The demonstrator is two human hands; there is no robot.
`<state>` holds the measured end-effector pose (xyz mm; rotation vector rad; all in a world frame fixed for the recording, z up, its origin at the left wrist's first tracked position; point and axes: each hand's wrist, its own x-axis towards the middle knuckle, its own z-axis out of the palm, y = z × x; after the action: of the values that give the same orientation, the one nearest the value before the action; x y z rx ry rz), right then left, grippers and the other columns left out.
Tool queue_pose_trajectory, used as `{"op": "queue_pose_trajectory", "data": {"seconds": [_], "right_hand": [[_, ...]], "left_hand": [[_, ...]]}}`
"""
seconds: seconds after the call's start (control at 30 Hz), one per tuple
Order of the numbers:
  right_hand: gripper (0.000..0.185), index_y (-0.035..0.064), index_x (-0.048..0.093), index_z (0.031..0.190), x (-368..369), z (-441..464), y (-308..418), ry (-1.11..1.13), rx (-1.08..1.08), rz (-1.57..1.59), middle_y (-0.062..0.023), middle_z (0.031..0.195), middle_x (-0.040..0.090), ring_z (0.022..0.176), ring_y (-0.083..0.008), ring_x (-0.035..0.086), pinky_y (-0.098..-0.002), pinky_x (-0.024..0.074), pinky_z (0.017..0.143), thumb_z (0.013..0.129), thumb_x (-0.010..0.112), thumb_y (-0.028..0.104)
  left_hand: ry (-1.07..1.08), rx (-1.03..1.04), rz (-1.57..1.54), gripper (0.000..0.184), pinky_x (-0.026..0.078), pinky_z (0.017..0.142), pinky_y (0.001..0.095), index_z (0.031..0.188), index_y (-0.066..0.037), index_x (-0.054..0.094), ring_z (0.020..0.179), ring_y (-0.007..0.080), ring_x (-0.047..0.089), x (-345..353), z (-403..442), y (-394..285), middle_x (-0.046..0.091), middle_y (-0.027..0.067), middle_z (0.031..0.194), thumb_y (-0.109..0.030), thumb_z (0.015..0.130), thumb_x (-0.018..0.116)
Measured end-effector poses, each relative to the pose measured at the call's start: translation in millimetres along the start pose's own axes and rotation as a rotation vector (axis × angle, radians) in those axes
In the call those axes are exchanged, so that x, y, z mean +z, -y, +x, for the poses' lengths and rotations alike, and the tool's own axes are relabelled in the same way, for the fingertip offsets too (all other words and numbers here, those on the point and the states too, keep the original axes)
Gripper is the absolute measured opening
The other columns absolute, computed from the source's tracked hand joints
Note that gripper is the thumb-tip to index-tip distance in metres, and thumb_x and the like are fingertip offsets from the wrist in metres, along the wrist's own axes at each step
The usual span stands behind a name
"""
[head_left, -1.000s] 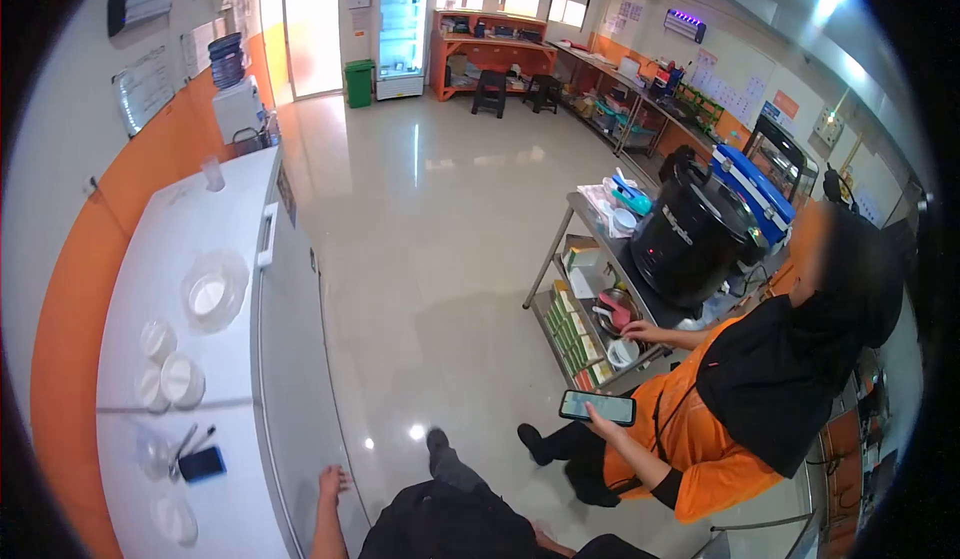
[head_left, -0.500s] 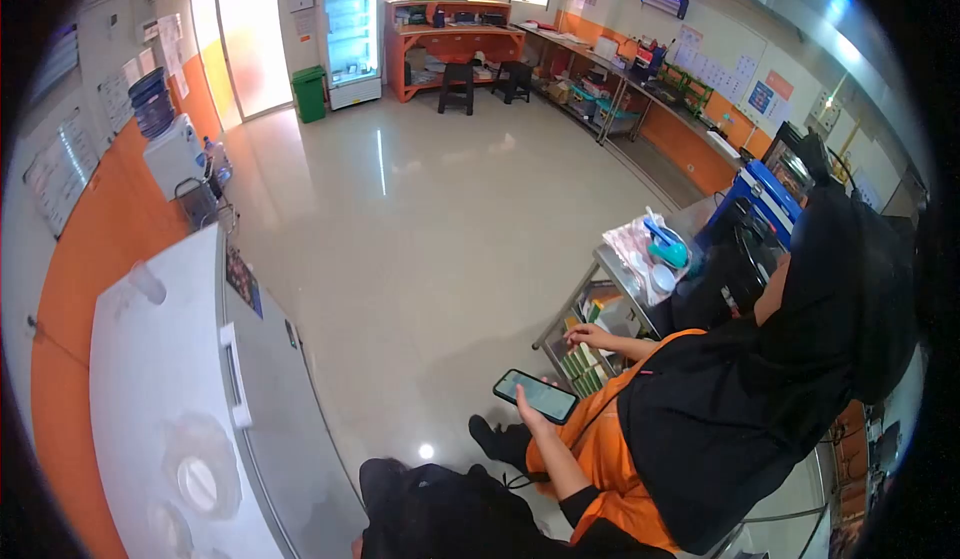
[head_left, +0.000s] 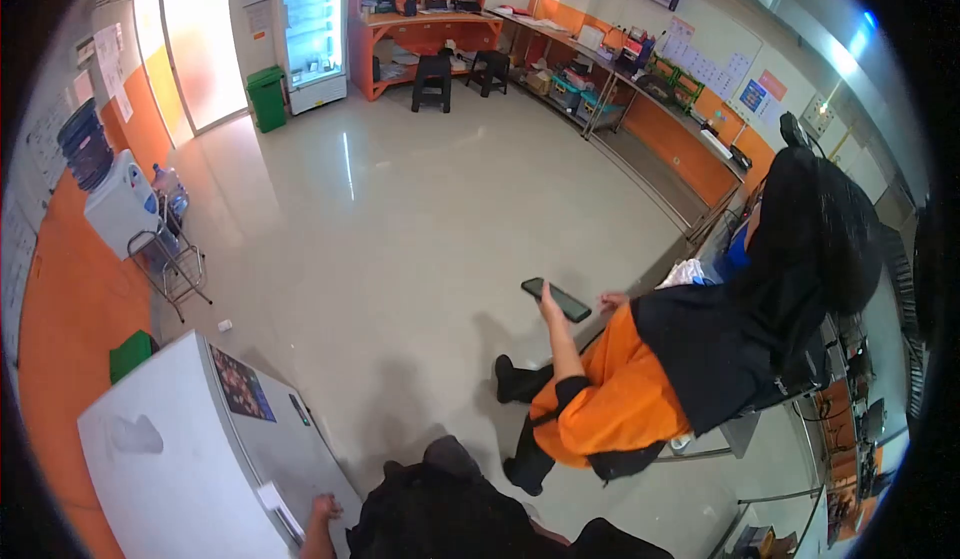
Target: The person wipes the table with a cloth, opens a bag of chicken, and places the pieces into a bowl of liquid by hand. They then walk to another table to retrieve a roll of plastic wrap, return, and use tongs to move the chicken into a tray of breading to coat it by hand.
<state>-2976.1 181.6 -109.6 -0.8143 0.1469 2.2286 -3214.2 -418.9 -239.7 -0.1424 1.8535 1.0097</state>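
Observation:
My left hand [head_left: 325, 508] hangs low beside the front of a white fridge [head_left: 150, 389], close to its handle [head_left: 280, 511]. Its fingers look loosely curled, and I see nothing in them. Whether it touches the fridge front I cannot tell. My right hand is out of view; black clothing [head_left: 440, 509] on my body fills the bottom middle. On the fridge top is a translucent item [head_left: 137, 434] whose kind is unclear.
To my right stands a person in black and orange [head_left: 625, 389], holding a phone [head_left: 556, 300] in one hand. A water dispenser [head_left: 125, 199] and a metal-legged stool [head_left: 170, 259] are at the left. Farther back are a green bin [head_left: 266, 99], a glass-door cooler [head_left: 313, 34] and an orange counter [head_left: 376, 59].
My view has shifted, and more floor and the stool show at left. My left hand has come into sight by the fridge. The other person has turned, phone still in hand.

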Motion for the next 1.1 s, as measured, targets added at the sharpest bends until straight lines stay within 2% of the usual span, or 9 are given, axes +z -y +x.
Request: {"op": "queue_pose_trajectory", "data": {"seconds": [0.03,0.13,0.27,0.43,0.6,0.8,0.93,1.03,1.1], "right_hand": [[0.045,0.0063,0.059,0.109,-28.3,4.8,-15.0,-0.076,-0.041,-0.453,-0.0074,0.106,0.061,0.102,-0.0231,0.055,-0.0515,0.0358,0.095,0.09,0.038,0.041],[0.045,0.0064,0.058,0.109,-121.7,0.6,-55.9,-0.379,-0.011,-1.568,-0.0078,0.106,0.061,0.101,-0.0238,0.056,-0.0501,0.0371,0.094,0.089,0.039,0.042],[0.046,0.0066,0.058,0.11,-175.9,-19.1,-98.5,-0.639,0.199,-1.825,-0.0082,0.106,0.061,0.101,-0.0247,0.056,-0.0483,0.0389,0.093,0.089,0.041,0.043],[0.047,0.0067,0.057,0.111,-235.7,128.5,-110.1,-0.68,0.033,-1.596,-0.0088,0.106,0.061,0.1,-0.0258,0.056,-0.0461,0.0412,0.091,0.088,0.043,0.045],[0.037,0.0086,0.05,0.116,5.3,342.0,-102.9,-0.148,0.095,-2.4,-0.0093,0.094,0.064,0.088,-0.0312,0.059,-0.0468,0.0455,0.077,0.087,0.042,0.029],[0.03,0.0051,0.05,0.103,249.2,500.6,-128.6,-0.099,0.13,-1.58,-0.0072,0.08,0.054,0.072,-0.028,0.052,-0.0411,0.0442,0.068,0.083,0.044,0.027],[0.027,0.0028,0.05,0.094,307.8,592.3,-139.1,-0.127,0.116,-1.24,-0.0058,0.071,0.048,0.061,-0.0259,0.047,-0.0373,0.0434,0.062,0.081,0.045,0.026],[0.025,0.0011,0.05,0.088,335.3,629.5,-138.1,0.081,0.197,-0.437,-0.0048,0.065,0.044,0.053,-0.0243,0.043,-0.0345,0.0428,0.057,0.079,0.046,0.024],[0.028,0.0021,0.046,0.102,373.2,662.6,-136.6,-0.012,0.198,-1.012,-0.0103,0.082,0.047,0.07,-0.0263,0.048,-0.0375,0.0439,0.065,0.083,0.041,0.022]], "left_hand": [[0.024,0.171,0.152,0.028,0.049,0.05,0.0457,0.089,-0.002,0.055,0.062,0.0305,0.06,-24.6,30.7,-32.2,0.057,0.0145,0.072,-0.028,0.081,0.052],[-0.202,-0.09,-0.063,0.017,0.047,0.047,0.0344,0.086,-0.007,0.055,0.06,0.0215,0.061,-50.4,89.9,-171.5,0.06,0.0102,0.071,-0.023,0.083,0.05],[-0.161,0.13,-0.171,0.017,0.048,0.046,0.0376,0.085,-0.008,0.054,0.057,0.0201,0.059,-52.0,149.3,-286.5,0.057,0.0061,0.07,-0.025,0.082,0.051],[0.013,-0.197,-0.3,0.033,0.048,0.052,0.0486,0.106,-0.007,0.046,0.069,0.0334,0.062,-26.6,236.5,-298.3,0.059,0.0163,0.091,-0.033,0.085,0.047],[0.061,-0.192,-0.033,0.031,0.049,0.051,0.041,0.101,-0.007,0.052,0.067,0.0261,0.062,-0.6,242.0,-341.1,0.06,0.0105,0.078,-0.033,0.084,0.049],[0.0,-0.197,-0.077,0.028,0.049,0.05,0.0398,0.097,-0.006,0.053,0.065,0.0249,0.062,-2.5,311.8,-454.1,0.06,0.0102,0.075,-0.03,0.083,0.051],[0.004,-0.214,-0.046,0.025,0.049,0.049,0.039,0.094,-0.006,0.054,0.064,0.0241,0.062,-21.4,388.4,-536.7,0.059,0.01,0.073,-0.028,0.082,0.052],[0.024,-0.211,-0.033,0.024,0.049,0.049,0.0383,0.092,-0.005,0.054,0.062,0.0235,0.062,-42.8,460.4,-618.5,0.059,0.0099,0.072,-0.027,0.081,0.053],[0.03,-0.189,-0.022,0.023,0.049,0.049,0.0379,0.091,-0.005,0.054,0.062,0.0231,0.061,-64.0,526.3,-682.4,0.059,0.0098,0.071,-0.026,0.081,0.054]]}}
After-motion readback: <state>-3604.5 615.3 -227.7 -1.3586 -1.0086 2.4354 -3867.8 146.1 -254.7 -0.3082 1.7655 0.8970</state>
